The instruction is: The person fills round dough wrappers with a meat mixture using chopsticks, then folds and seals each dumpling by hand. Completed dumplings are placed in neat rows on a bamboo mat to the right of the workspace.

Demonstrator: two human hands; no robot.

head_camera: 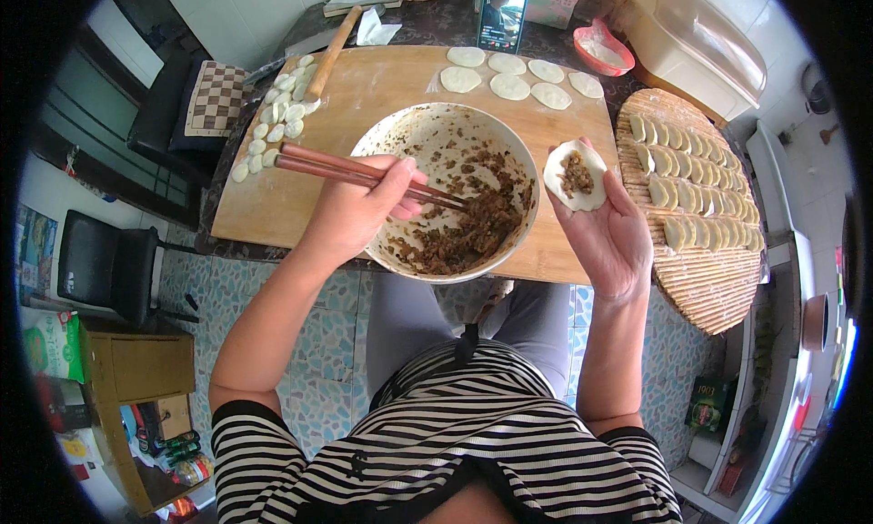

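Observation:
In my left hand (375,196) I grip a pair of reddish wooden chopsticks (334,166). Their tips touch the brown minced filling (477,227) inside a large white bowl (382,125). The filling lies mostly at the bowl's right and lower side, with bits smeared on the walls. On the fingers and palm of my right hand (607,234) rests a round dough wrapper (593,193), laid flat and unfolded. A small heap of filling (576,174) sits at its middle. This hand is just right of the bowl.
The bowl stands on a wooden board (286,207). Flat wrappers (509,87) lie at its back right, dough pieces (275,134) and a rolling pin (334,53) at left. Folded dumplings (706,200) fill rows on a stalk mat (702,275). Behind stand a phone (503,16) and a pink flour bowl (603,50).

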